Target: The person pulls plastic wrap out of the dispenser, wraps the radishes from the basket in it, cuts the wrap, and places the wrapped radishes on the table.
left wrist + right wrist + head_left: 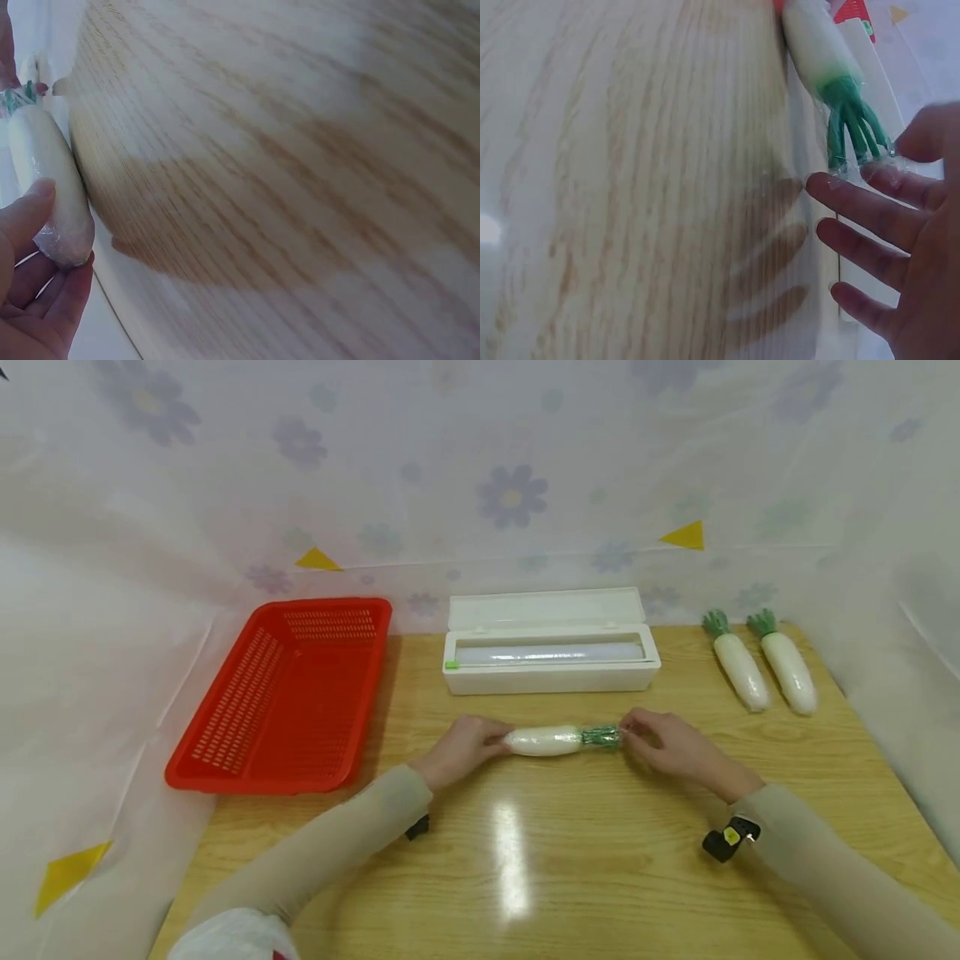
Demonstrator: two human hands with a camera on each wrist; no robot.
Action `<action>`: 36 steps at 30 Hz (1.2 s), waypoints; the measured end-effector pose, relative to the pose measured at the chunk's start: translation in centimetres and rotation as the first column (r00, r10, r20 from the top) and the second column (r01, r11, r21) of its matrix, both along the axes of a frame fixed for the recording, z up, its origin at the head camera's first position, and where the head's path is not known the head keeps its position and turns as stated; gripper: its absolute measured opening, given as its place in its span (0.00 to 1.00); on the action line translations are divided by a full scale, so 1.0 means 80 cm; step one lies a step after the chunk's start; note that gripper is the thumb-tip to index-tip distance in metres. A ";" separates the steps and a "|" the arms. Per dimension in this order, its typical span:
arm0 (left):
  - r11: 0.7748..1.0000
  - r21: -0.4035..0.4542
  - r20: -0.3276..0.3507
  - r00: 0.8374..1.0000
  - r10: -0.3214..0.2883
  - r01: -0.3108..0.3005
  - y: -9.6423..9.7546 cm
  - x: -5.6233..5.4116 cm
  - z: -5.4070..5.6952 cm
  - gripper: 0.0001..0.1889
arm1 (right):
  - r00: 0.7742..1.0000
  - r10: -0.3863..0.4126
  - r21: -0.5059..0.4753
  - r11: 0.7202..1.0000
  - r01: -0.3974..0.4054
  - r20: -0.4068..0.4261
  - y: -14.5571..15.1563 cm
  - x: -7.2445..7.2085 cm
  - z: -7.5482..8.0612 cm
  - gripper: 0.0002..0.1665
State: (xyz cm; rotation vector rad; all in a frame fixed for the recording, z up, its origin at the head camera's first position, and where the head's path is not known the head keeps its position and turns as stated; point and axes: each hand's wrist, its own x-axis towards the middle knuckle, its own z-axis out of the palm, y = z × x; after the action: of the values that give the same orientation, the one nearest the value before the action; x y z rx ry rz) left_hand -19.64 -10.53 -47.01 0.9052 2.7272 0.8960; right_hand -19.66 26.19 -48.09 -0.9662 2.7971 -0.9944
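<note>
A white radish (546,741) with green leaf stalks (601,737), wrapped in clear plastic film, lies crosswise in front of the person. The left hand (467,749) holds its blunt end, with the thumb (36,196) on top and fingers curled beneath in the left wrist view. At the stalk end, the right hand (667,745) pinches the loose end of the plastic wrap (885,159) between thumb and forefinger. Its other fingers (862,247) spread out over the table. Behind the radish stands a white cling film box (552,681) with its lid up and a film roll (551,652) inside.
A red plastic basket (367,727) stands at the left of the wooden table (600,860). Two more radishes, a nearer-in one (741,670) and an outer one (787,672), lie at the back right. Flowered sheeting (405,510) encloses the table's back and sides.
</note>
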 end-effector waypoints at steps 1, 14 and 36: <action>1.000 -0.004 -0.006 1.000 -0.002 0.002 0.000 0.000 0.000 0.20 | 1.000 -0.010 0.000 1.000 0.010 0.028 -0.001 0.000 0.001 0.03; 1.000 -0.005 0.013 1.000 0.006 -0.006 0.002 0.001 0.003 0.21 | 0.992 -0.112 -0.096 0.988 0.117 0.063 -0.008 0.002 -0.005 0.03; 0.999 -0.033 0.003 1.000 0.004 -0.004 0.006 0.005 0.008 0.21 | 0.900 -0.237 -0.173 0.933 0.316 0.365 -0.017 0.002 -0.007 0.14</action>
State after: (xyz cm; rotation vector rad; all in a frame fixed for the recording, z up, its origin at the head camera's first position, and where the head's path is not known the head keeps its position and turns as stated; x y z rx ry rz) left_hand -19.22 -10.06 -46.35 0.8921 2.7337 0.8497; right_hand -19.48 24.86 -48.65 -0.3525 2.6084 -1.3908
